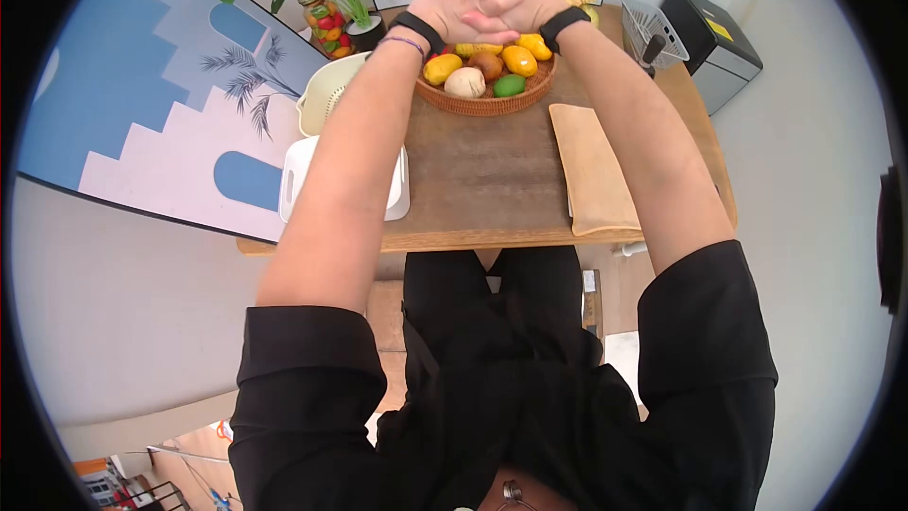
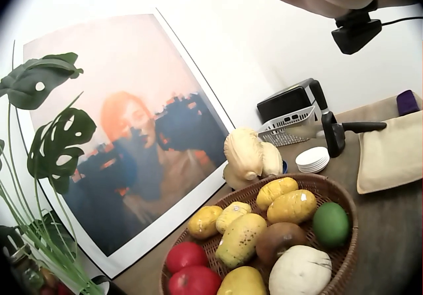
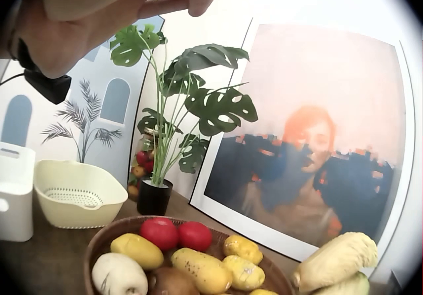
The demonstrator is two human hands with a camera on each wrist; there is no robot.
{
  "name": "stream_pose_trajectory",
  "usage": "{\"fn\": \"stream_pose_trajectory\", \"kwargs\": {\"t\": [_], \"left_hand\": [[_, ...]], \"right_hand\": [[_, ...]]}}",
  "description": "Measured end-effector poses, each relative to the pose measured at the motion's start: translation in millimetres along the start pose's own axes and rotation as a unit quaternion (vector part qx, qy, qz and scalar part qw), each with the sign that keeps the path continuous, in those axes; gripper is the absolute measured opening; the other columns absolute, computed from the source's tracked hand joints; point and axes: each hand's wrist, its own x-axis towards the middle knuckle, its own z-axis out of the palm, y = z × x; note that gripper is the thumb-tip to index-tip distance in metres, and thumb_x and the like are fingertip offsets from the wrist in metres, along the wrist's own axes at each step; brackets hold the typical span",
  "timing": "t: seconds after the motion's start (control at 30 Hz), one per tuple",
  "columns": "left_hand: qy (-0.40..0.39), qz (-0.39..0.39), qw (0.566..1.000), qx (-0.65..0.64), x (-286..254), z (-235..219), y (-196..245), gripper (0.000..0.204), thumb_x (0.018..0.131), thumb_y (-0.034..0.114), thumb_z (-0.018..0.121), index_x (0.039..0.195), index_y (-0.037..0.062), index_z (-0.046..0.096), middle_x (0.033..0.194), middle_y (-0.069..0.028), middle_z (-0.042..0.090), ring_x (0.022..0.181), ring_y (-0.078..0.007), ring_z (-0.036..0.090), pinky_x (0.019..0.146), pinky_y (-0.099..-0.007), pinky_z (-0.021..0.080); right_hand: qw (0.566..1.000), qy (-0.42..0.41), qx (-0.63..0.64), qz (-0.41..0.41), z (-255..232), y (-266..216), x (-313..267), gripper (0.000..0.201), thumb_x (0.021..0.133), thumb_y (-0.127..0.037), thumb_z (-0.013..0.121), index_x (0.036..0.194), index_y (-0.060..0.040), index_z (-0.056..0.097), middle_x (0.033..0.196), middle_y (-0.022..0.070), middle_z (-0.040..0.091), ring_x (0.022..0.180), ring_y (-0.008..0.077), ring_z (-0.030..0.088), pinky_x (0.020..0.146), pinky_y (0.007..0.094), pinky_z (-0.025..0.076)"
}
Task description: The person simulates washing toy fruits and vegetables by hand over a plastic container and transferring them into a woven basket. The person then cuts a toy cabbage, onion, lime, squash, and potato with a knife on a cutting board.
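Observation:
At the top of the head view my left hand [image 1: 445,11] and right hand [image 1: 537,2] meet at the end of both outstretched arms. Their fingers are extended and cross between each other, with no object in them. Below the hands stands a round wicker basket [image 1: 485,106] on the wooden table. It holds several yellow potato-like pieces [image 3: 201,270], a green mango-like fruit [image 2: 331,225], a white turnip-like root [image 2: 301,270], a brown round one [image 2: 279,241] and two red tomato-like ones [image 3: 159,233]. Hands show only partly in both wrist views.
A cream colander [image 3: 79,192] and a white bin [image 1: 397,194] stand at the left. A potted plant [image 3: 154,196] and framed picture [image 2: 132,149] are behind. At the right are a tan cloth [image 1: 596,170], a knife [image 2: 363,127], white discs [image 2: 312,159] and a grey basket [image 1: 653,28].

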Motion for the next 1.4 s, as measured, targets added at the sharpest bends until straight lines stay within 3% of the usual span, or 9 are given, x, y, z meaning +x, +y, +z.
{"fn": "stream_pose_trajectory", "kwargs": {"t": [0.5,0.57,0.73,0.83,0.97,1.07,1.17,1.23,1.4], "left_hand": [[-0.071,-0.09,0.986,-0.124,-72,31,89,0.08,0.073,0.055,0.08,0.137,0.0243,0.044,0.149,-0.0272,0.039,0.118,-0.0523,0.055,0.098,-0.0544,0.051],[-0.082,-0.104,0.978,-0.159,-82,32,109,0.078,0.072,0.058,0.078,0.135,0.0217,0.048,0.15,-0.0261,0.038,0.123,-0.0507,0.053,0.1,-0.0544,0.05],[-0.105,-0.147,0.963,-0.199,-93,30,154,0.072,0.074,0.058,0.074,0.129,0.0171,0.054,0.144,-0.0238,0.045,0.125,-0.0468,0.052,0.105,-0.0518,0.047],[-0.147,-0.171,0.951,-0.211,-82,26,145,0.081,0.073,0.058,0.077,0.138,0.0167,0.049,0.149,-0.0258,0.042,0.125,-0.0488,0.051,0.105,-0.0516,0.046],[0.016,-0.091,0.977,-0.192,-22,13,70,0.083,0.07,0.048,0.083,0.139,0.0161,0.048,0.144,-0.0258,0.047,0.119,-0.0488,0.055,0.098,-0.0517,0.049],[-0.021,-0.14,0.968,-0.206,29,-27,36,0.082,0.071,0.045,0.082,0.137,0.0119,0.048,0.142,-0.0257,0.048,0.119,-0.0477,0.055,0.096,-0.0527,0.049],[-0.09,-0.256,0.938,-0.215,68,-72,45,0.073,0.082,0.045,0.073,0.14,0.0097,0.047,0.144,-0.0237,0.048,0.125,-0.0431,0.054,0.102,-0.0507,0.046],[-0.007,-0.294,0.915,-0.276,69,-71,74,0.071,0.087,0.045,0.068,0.142,0.0079,0.045,0.146,-0.023,0.047,0.129,-0.0413,0.052,0.106,-0.0492,0.043],[0.154,-0.399,0.805,-0.412,43,-49,142,0.069,0.098,0.045,0.052,0.149,0.0011,0.039,0.154,-0.021,0.041,0.141,-0.0353,0.043,0.117,-0.0446,0.031]], "right_hand": [[0.994,-0.001,0.095,0.051,71,-46,-77,0.074,0.083,-0.044,0.071,0.146,-0.0159,0.046,0.153,0.0198,0.042,0.128,0.0484,0.049,0.114,0.0531,0.039],[0.979,-0.114,0.096,0.14,79,-69,-97,0.074,0.081,-0.045,0.072,0.145,-0.016,0.048,0.153,0.0194,0.043,0.131,0.0473,0.048,0.115,0.0527,0.038],[0.955,-0.136,0.17,0.202,80,-111,-131,0.073,0.083,-0.046,0.07,0.145,-0.016,0.049,0.154,0.0187,0.043,0.136,0.0451,0.046,0.116,0.0494,0.039],[0.953,-0.118,0.192,0.203,62,-98,-119,0.072,0.084,-0.047,0.069,0.146,-0.0165,0.049,0.153,0.017,0.046,0.135,0.0439,0.047,0.115,0.0479,0.04],[0.965,-0.08,0.177,0.176,12,-35,-51,0.069,0.085,-0.045,0.068,0.145,-0.0149,0.051,0.147,0.017,0.051,0.132,0.0405,0.049,0.113,0.0465,0.041],[0.975,-0.03,0.162,0.151,-25,-3,1,0.065,0.087,-0.04,0.068,0.144,-0.0128,0.053,0.142,0.0189,0.054,0.131,0.0372,0.05,0.111,0.0438,0.042],[0.934,0.004,0.261,0.244,-66,-16,40,0.063,0.091,-0.034,0.065,0.147,-0.0097,0.049,0.138,0.0209,0.056,0.132,0.0319,0.051,0.109,0.0401,0.043],[0.799,0.168,0.476,0.326,-61,-32,48,0.067,0.095,-0.036,0.064,0.148,-0.0002,0.043,0.133,0.016,0.06,0.125,0.029,0.058,0.102,0.0381,0.048],[0.691,0.197,0.566,0.405,-14,-103,1,0.063,0.106,-0.034,0.049,0.159,-0.007,0.028,0.15,0.0211,0.047,0.14,0.0256,0.044,0.114,0.0376,0.034]]}}
